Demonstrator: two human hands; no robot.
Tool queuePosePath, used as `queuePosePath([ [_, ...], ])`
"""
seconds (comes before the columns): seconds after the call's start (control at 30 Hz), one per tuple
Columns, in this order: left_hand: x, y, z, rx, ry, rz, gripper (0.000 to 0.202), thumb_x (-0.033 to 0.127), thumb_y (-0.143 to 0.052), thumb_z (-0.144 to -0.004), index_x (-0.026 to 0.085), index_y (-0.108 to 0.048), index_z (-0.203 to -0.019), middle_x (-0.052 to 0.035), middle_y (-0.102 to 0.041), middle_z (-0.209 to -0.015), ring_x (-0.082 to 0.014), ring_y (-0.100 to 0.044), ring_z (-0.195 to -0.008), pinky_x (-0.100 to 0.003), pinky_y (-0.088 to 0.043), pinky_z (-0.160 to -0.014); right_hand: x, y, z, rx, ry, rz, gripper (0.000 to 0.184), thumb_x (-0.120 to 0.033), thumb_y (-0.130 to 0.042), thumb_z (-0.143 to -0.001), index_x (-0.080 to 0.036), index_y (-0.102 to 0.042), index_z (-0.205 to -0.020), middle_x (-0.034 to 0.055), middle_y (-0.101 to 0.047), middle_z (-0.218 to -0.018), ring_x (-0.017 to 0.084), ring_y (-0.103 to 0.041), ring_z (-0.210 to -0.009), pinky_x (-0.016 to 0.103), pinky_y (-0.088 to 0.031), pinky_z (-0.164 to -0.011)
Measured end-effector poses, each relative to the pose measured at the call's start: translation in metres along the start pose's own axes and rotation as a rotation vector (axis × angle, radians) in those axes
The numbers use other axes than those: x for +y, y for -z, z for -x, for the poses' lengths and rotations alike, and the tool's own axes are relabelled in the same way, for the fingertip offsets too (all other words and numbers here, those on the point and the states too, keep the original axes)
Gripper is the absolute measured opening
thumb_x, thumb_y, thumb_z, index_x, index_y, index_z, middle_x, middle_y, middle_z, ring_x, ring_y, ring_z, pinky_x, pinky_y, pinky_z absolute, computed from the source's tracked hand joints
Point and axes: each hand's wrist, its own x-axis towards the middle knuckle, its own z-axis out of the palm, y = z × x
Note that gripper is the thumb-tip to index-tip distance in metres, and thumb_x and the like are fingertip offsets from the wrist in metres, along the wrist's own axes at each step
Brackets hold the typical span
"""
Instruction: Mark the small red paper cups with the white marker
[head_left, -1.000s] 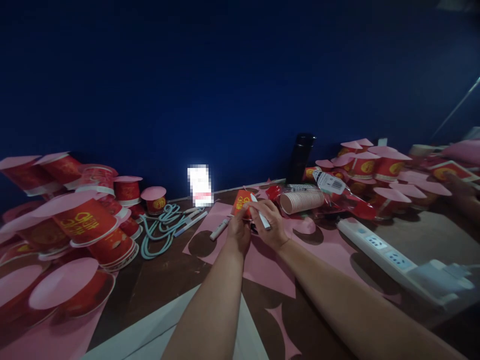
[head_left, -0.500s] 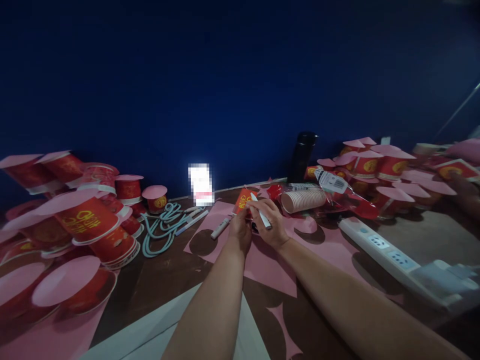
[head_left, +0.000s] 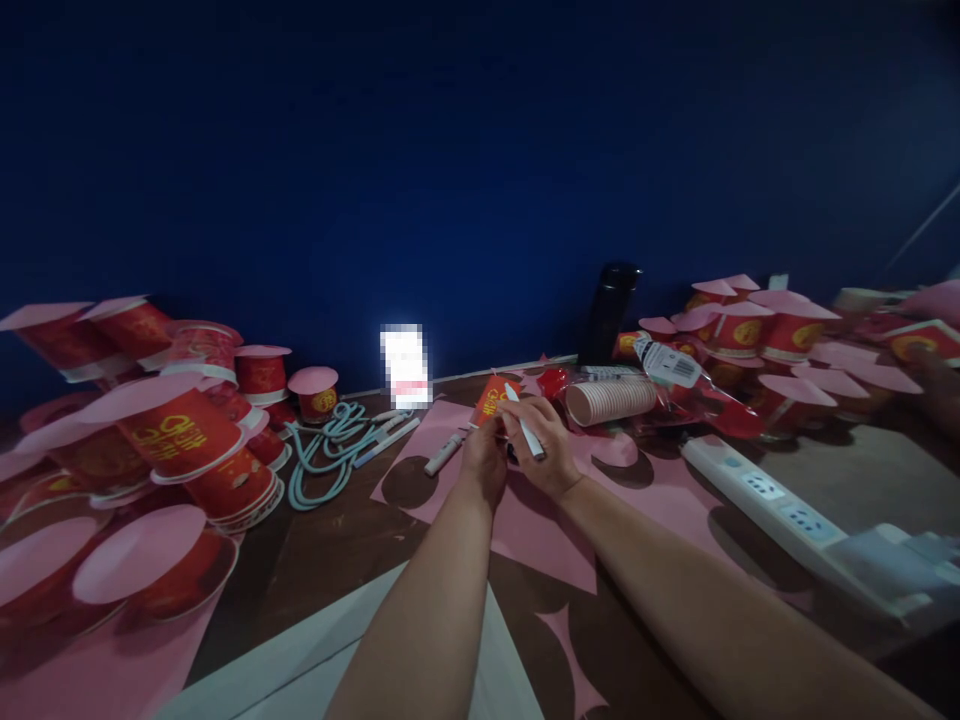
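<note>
In the middle of the table my left hand (head_left: 484, 462) is closed around a small red paper cup (head_left: 491, 395) with yellow lettering, tilted on its side. My right hand (head_left: 546, 445) grips a white marker pen (head_left: 533, 441) close beside the cup. My fingers cover the cup's near end. Under both hands lies a pink paper sheet (head_left: 540, 550) with round holes cut out of it. A capped grey-white marker (head_left: 444, 454) rests on that sheet, just left of my left hand.
Red cups with pink discs crowd the left (head_left: 176, 430) and right (head_left: 739, 330). Nearby are bagged paper cups (head_left: 611, 400), a black thermos (head_left: 609, 315), a white power strip (head_left: 780, 505), a teal cable (head_left: 319, 490) and a glowing screen (head_left: 405, 365). Another person's hand (head_left: 937, 375) shows at the right edge.
The view has shifted slightly, so everything sits a little further right. Both hands keep their hold on the cup and marker pen, with hardly any visible movement.
</note>
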Motion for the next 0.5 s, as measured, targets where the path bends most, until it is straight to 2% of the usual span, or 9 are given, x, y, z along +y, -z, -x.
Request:
queuePosePath([
  [0.2,-0.0005,-0.0018,-0.0003,0.032,0.009,-0.003,0.009,0.020,-0.066,-0.066,0.012,-0.063,-0.071,-0.0036,-0.065,-0.072,-0.0128,-0.060,-0.070,-0.026,-0.045,-0.075,-0.0011,0.0001,-0.0003,-0.010,0.000,-0.005,0.024,-0.027,-0.051,-0.092,-0.026,-0.065,-0.112,0.0068,-0.062,-0.099,0.019,-0.059,-0.092,0.038,-0.052,-0.087],
  [0.5,-0.0038,0.0008,-0.0023,0.015,-0.003,-0.044,0.016,0.023,-0.067,-0.064,0.013,-0.063,-0.077,-0.0033,-0.065,-0.073,-0.0169,-0.064,-0.078,-0.028,-0.047,-0.077,-0.0024,-0.0005,-0.0006,-0.009,0.007,0.010,0.023,-0.026,-0.052,-0.092,-0.026,-0.066,-0.110,0.0069,-0.062,-0.098,0.020,-0.059,-0.092,0.039,-0.052,-0.087],
])
